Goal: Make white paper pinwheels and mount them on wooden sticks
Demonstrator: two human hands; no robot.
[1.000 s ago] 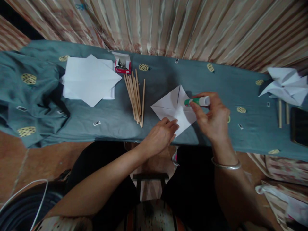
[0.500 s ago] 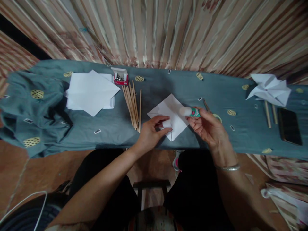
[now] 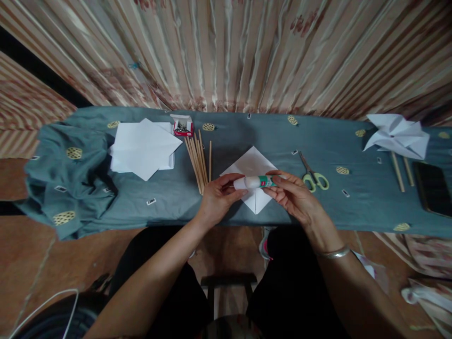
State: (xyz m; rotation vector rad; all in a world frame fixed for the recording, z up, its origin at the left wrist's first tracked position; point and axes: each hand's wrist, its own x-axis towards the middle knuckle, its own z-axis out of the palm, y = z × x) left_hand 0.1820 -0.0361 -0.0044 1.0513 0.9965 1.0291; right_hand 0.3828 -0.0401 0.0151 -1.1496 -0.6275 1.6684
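One glue stick (image 3: 253, 182), green label (image 3: 264, 181) unreadable | right hand (image 3: 297, 196) pinching it | left hand (image 3: 216, 198) pinching cap (image 3: 239, 183)

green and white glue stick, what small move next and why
Probably push the white cylindrical cap straight onto the green-and-white cylindrical glue stick: the left hand holds the cap, the right hand the stick, and the two line up end to end; whether the cap is seated is unclear.

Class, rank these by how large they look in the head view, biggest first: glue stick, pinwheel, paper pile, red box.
1. Paper pile
2. Pinwheel
3. Glue stick and red box: not ranked; areas look alike, and the former seems nearer the camera.
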